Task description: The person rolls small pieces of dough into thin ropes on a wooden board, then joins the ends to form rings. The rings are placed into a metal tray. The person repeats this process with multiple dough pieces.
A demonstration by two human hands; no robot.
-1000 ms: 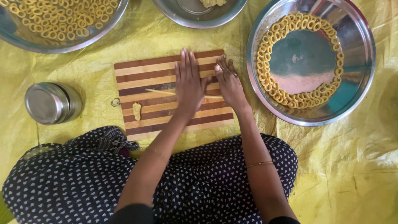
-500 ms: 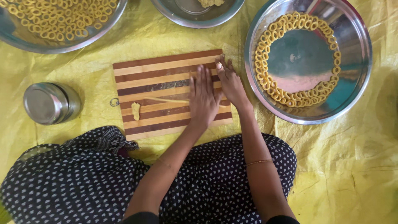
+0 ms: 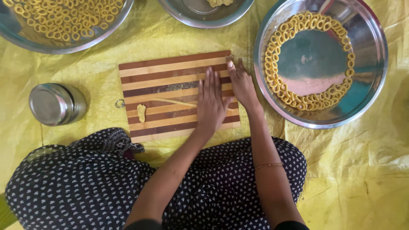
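you sit on a floor covered with a wrinkled yellow plastic sheet (image 3: 353, 179), lit by soft daylight.

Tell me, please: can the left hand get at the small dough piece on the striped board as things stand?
Probably yes. The left hand lies flat on the dough strip, and the small dough piece sits further left on the same board, with only bare board between them.

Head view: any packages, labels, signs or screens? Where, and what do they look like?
No packages, labels, signs or screens in view.
Closest thing to a container: a lidded steel tin, round and silvery, unlabelled, on the yellow sheet left of the striped wooden cutting board.
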